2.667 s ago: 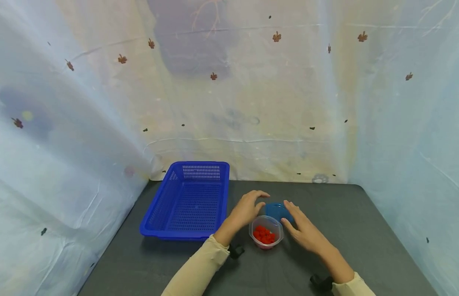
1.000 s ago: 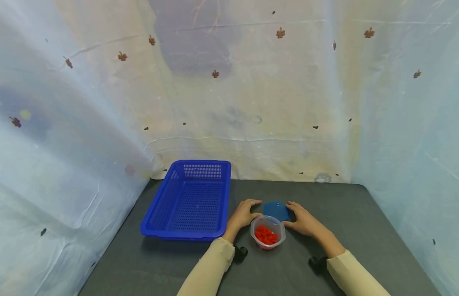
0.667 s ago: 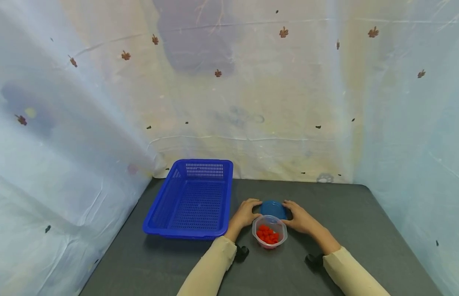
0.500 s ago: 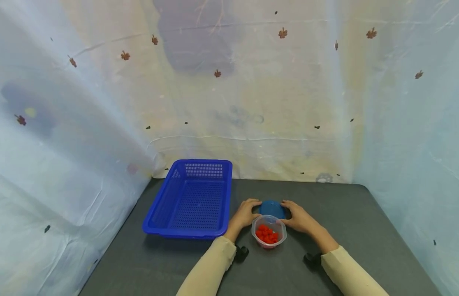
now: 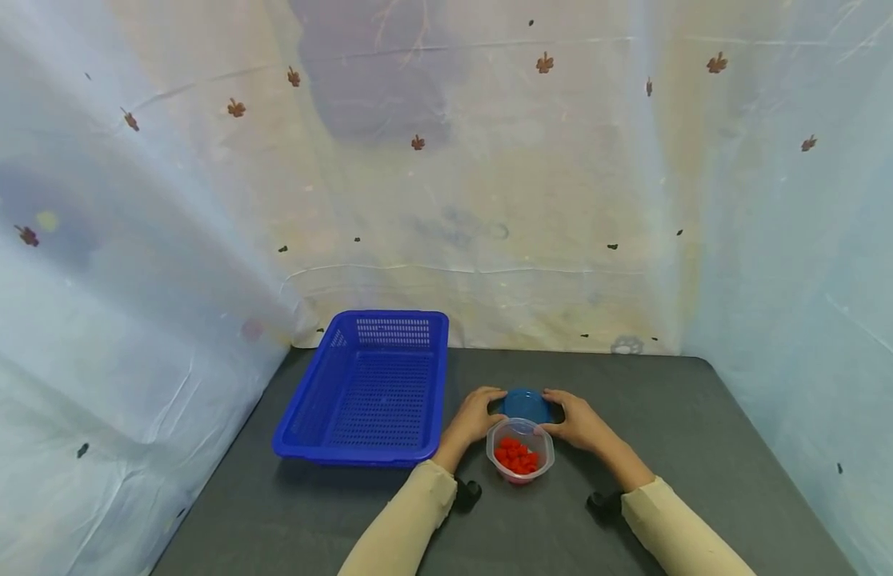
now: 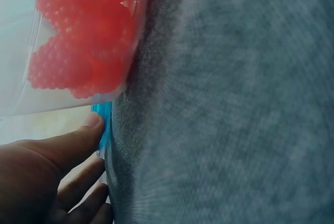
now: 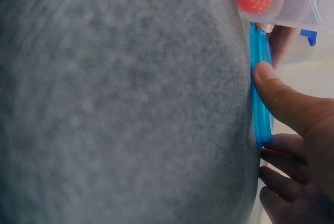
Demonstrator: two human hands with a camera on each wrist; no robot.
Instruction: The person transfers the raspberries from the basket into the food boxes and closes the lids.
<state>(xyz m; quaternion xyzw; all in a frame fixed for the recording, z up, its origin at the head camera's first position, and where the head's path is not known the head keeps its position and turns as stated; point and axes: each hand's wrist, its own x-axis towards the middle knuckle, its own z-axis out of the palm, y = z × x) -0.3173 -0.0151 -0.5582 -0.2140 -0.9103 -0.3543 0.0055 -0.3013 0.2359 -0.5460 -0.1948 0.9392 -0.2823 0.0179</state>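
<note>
A clear plastic container [image 5: 520, 432] stands on the table, with red, bumpy raspberry-like pieces [image 5: 516, 458] inside. Right behind it a blue lid [image 5: 526, 406] lies flat on the cloth. My left hand [image 5: 472, 418] holds the lid's left side, and in the left wrist view its thumb [image 6: 90, 126] meets the blue edge. From the other side my right hand [image 5: 578, 420] grips the lid, its thumb [image 7: 271, 80] on the rim in the right wrist view and its fingers curved behind. The container hides part of the lid's near edge.
A blue perforated basket [image 5: 363, 392] stands on the left of the dark grey table [image 5: 706, 464], close to my left forearm. A pale patterned curtain [image 5: 490, 200] hangs behind and along both sides.
My hands have come down from above the table to the lid's two sides. The lid has slid a little left behind the container, my right hand moving with it. The container stays put.
</note>
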